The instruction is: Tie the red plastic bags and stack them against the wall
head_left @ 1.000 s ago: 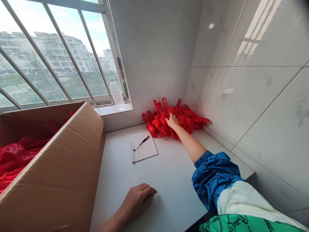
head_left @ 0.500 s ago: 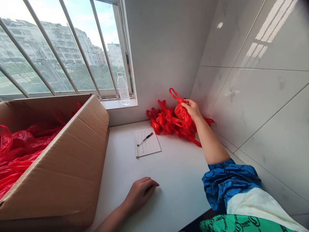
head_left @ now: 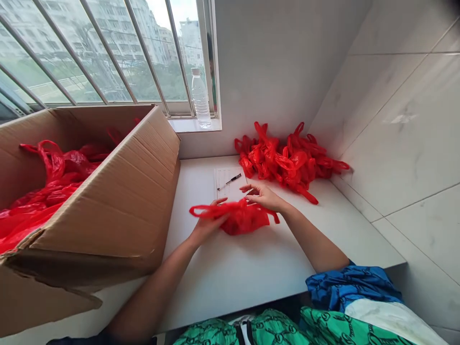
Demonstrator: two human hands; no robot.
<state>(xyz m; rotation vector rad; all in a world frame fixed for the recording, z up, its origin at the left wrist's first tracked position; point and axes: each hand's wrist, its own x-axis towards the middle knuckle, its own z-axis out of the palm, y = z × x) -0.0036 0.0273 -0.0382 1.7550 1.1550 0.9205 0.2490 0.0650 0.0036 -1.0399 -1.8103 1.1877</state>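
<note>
A crumpled red plastic bag [head_left: 246, 220] is held between my two hands, low over the white table. My left hand [head_left: 208, 227] grips its left side; a loop handle sticks out past that hand, and the bag covers part of the fingers. On the upper side, my right hand [head_left: 264, 197] has its thumb and lower fingers at the bunched top, with the forefinger raised. Another handle dangles beneath the right wrist. Behind the hands lies a notebook [head_left: 223, 179] with a black pen [head_left: 230, 181] on it.
A large cardboard box [head_left: 108, 211] full of red plastic bags [head_left: 61, 177] stands on the left. A heap of red bags [head_left: 287, 160] lies by the back wall. On the sill of the barred window is a clear bottle [head_left: 201, 100]. A tiled wall [head_left: 406, 124] bounds the right side.
My right hand has brought a red bag from the heap to the middle of the table. My left hand has risen off the tabletop and taken hold of it. The view has shifted.
</note>
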